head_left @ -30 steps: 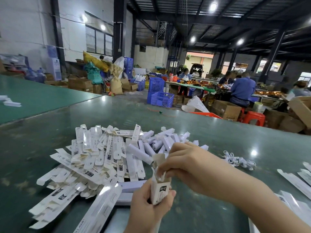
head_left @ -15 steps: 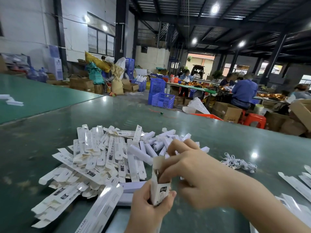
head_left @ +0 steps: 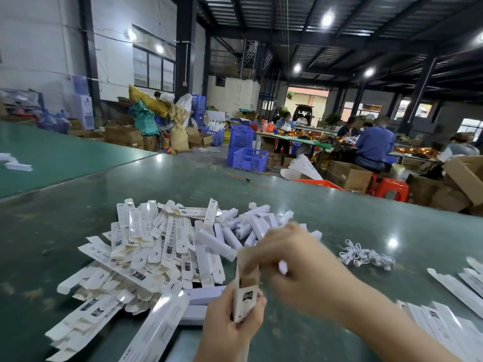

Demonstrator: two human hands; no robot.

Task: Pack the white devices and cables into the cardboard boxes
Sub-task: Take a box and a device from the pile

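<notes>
My left hand [head_left: 230, 327] grips a narrow white cardboard box [head_left: 244, 301] upright near the table's front edge, its top end open. My right hand [head_left: 295, 265] hovers at the box's open top, blurred, with its fingers bent; a small white piece [head_left: 282, 267] shows between them. A heap of flat white boxes [head_left: 146, 252] lies to the left. White devices [head_left: 251, 226] are piled behind my hands. A bundle of white cables [head_left: 366, 257] lies to the right.
More flat white boxes [head_left: 449, 317] lie at the right edge of the green table [head_left: 339, 210]. A second green table [head_left: 57, 155] stands at the left. Blue crates [head_left: 248, 158], cardboard cartons [head_left: 350, 176] and seated people [head_left: 373, 147] fill the hall beyond.
My right hand has lifted slightly from the box's open top and shifted right, now blurred. The left hand keeps the box upright in the same place.
</notes>
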